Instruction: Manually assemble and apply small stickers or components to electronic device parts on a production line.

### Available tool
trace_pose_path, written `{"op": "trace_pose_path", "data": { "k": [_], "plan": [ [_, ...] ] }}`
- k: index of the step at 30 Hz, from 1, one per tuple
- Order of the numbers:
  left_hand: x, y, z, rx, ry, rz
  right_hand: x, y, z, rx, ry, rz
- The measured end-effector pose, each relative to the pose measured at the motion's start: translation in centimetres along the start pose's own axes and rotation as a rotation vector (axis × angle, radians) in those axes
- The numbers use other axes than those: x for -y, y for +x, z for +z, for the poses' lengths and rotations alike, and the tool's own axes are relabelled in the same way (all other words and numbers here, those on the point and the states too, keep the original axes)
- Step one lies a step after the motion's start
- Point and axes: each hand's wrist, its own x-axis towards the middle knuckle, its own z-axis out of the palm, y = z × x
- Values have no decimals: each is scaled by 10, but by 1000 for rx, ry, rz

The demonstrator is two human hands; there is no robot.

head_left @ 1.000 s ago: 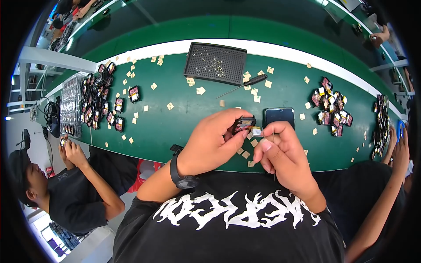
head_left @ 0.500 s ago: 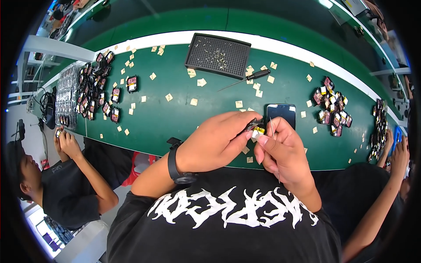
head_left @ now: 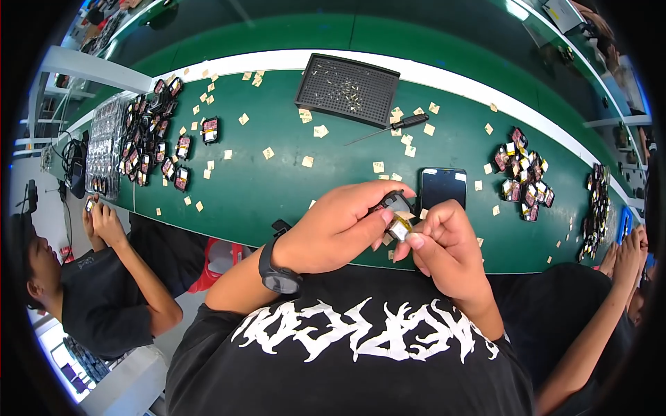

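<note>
My left hand (head_left: 336, 225) is closed around a small black plastic housing (head_left: 397, 201), whose frame stands up between thumb and fingers. Just below it is a small silver pouch battery with yellow tape (head_left: 400, 228), apparently lifted out of the housing. The fingertips of my right hand (head_left: 451, 249) pinch that battery at its lower right edge, while the left thumb touches its upper side. Whether wires join the battery and the housing is hidden by my fingers. The thin metal tool seen earlier in my right hand does not show clearly now.
A black phone (head_left: 444, 188) lies just beyond my right hand. Farther off are a screwdriver (head_left: 409, 122) and a black tray (head_left: 347, 87) of small metal bits. Housings form piles at left (head_left: 146, 135) and right (head_left: 525, 173). Pale square stickers (head_left: 307, 161) dot the green table. Co-workers sit on both sides.
My hands have turned the piece, so the housing's open frame and the silver battery show more. The right hand has shifted slightly; its thin metal tool no longer stands out.
</note>
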Motion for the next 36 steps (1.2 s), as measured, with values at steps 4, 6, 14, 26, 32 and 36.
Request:
{"op": "trace_pose_path", "data": {
  "k": [4,6,14,26,32,36],
  "plan": [
    [6,-2,1,7,-73,-25,-8,1,-8,-6,-223,-235],
    [9,-2,1,6,-57,42,-3,2,-8,-63,-333,-237],
    [22,7,7,-77,328,280,10,10,15,-283,-726,-338],
    [19,8,11,-87,360,200,-18,6,6,-352,-383,-167],
    [31,8,13,-70,355,305,-21,8,3,-371,-430,-225],
    [27,7,11,5,369,301,-30,9,-4,-391,-449,-315]
  ]
}}
